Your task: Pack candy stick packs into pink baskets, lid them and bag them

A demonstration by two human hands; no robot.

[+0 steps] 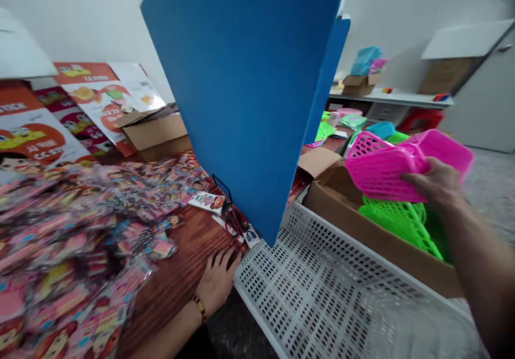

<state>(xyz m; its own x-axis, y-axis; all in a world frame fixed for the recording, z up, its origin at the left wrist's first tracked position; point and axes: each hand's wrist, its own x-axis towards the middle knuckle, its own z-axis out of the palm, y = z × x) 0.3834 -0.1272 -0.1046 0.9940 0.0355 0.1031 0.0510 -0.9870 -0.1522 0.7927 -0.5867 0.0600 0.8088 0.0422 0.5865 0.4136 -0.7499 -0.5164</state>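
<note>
My right hand [436, 182] grips a bright pink perforated plastic basket [382, 174] by its middle, fingers closed round it. The basket is tilted above an open cardboard box [386, 235] at the right. Inside that box lie green perforated baskets [402, 225]. My left hand [219, 276] lies flat on the edge of the reddish-brown wooden table [177, 284], fingers spread, holding nothing. It is close to the corner of a large white perforated crate [295, 289]. Left of it lies a heap of small clear-wrapped packets [80, 230] in pink and other colours.
A tall blue panel [249, 90] stands over the table between the packets and the crate. Behind the heap are printed cartons [96, 96] and an open brown box [156, 133]. Small items and a cord lie by the panel's foot. A shelf [390, 97] holds boxes farther back.
</note>
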